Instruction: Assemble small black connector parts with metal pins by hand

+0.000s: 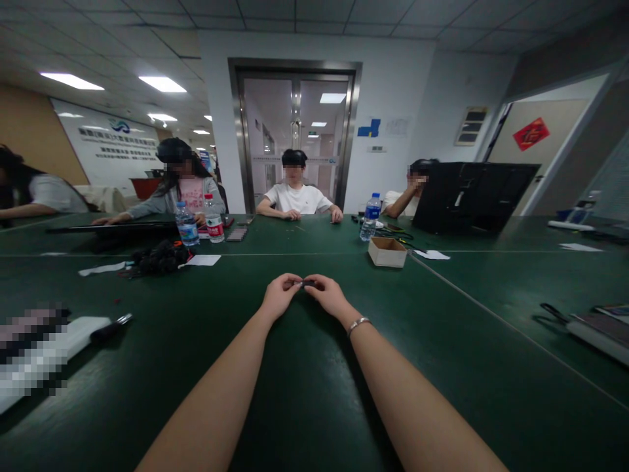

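Both hands meet just above or on the green table (304, 367), in the middle of the view. My left hand (280, 294) is closed, its thumb and fingers pinching one end of a small dark slim object (308, 283). The other end is pinched by my right hand (327, 294), which wears a silver band at the wrist. The object lies roughly level between the fingertips. Fingers cover most of it, so its kind cannot be made out.
Beyond my hands stand an open cardboard box (387, 253), a blue-labelled water bottle (370, 219) and a red-capped bottle (214, 221). A black tangled bundle (160, 257) lies left. A large black panel (472, 196) stands at right. Several people sit across the table.
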`<state>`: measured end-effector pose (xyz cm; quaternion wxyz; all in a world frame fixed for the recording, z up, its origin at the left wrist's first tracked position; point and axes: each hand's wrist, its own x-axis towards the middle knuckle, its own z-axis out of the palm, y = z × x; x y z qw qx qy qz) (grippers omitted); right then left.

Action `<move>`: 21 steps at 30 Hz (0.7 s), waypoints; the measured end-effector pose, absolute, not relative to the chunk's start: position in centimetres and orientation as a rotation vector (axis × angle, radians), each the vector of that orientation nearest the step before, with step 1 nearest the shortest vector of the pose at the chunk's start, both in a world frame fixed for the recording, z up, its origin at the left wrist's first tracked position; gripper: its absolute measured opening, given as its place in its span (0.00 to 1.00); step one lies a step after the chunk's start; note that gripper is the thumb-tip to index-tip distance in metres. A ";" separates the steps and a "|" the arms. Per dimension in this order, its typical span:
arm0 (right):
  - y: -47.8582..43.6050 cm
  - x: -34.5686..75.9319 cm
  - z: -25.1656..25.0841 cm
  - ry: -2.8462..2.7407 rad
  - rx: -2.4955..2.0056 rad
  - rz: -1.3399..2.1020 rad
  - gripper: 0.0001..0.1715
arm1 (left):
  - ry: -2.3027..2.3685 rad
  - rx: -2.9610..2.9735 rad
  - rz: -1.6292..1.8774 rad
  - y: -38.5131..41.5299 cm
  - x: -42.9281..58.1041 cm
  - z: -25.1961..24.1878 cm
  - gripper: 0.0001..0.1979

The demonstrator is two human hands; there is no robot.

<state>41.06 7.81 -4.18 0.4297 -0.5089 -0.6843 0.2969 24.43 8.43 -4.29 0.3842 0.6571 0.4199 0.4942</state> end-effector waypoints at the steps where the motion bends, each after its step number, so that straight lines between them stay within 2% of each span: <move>1: 7.8 41.1 -4.1 -1.712 -1.269 0.744 0.17 | 1.069 1.668 1.266 8.3 24.4 -4.2 0.07; 8: 7.7 41.0 -3.9 -1.704 -1.276 0.765 0.18 | 1.010 1.559 1.327 8.6 24.5 -4.2 0.11; 15: 7.7 41.1 -3.9 -1.687 -1.253 0.824 0.18 | 1.054 1.541 1.292 8.3 24.3 -3.8 0.08; 21: 7.7 41.1 -3.9 -1.675 -1.243 0.858 0.17 | 1.054 1.422 1.367 8.3 24.4 -3.8 0.13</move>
